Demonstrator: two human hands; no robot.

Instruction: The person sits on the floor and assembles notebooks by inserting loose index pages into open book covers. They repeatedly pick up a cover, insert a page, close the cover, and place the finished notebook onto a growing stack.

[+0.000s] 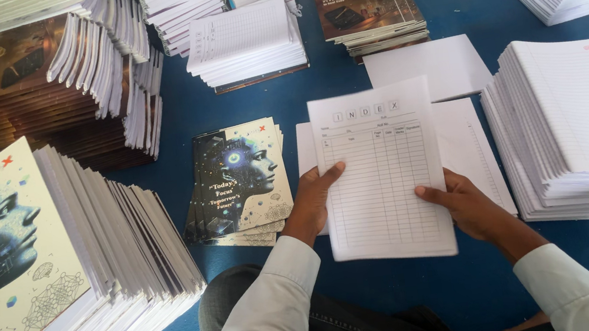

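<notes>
Both my hands hold a white printed sheet with a ruled table [382, 170] above the blue surface. My left hand [312, 204] grips its left edge with the thumb on top. My right hand [468, 202] grips its lower right edge. Under the sheet lie more white sheets [465, 138]. A small pile of dark notebook covers with a blue head profile [238, 182] lies just left of my left hand.
A tall stack of ruled paper blocks [575, 125] stands at the right. A big stack of bound notebooks [45, 271] fills the lower left. Brown-covered stacks [37, 85], a dark brown-covered pile [366, 7], and white paper stacks [247, 40] sit behind, on blue cloth [370, 291].
</notes>
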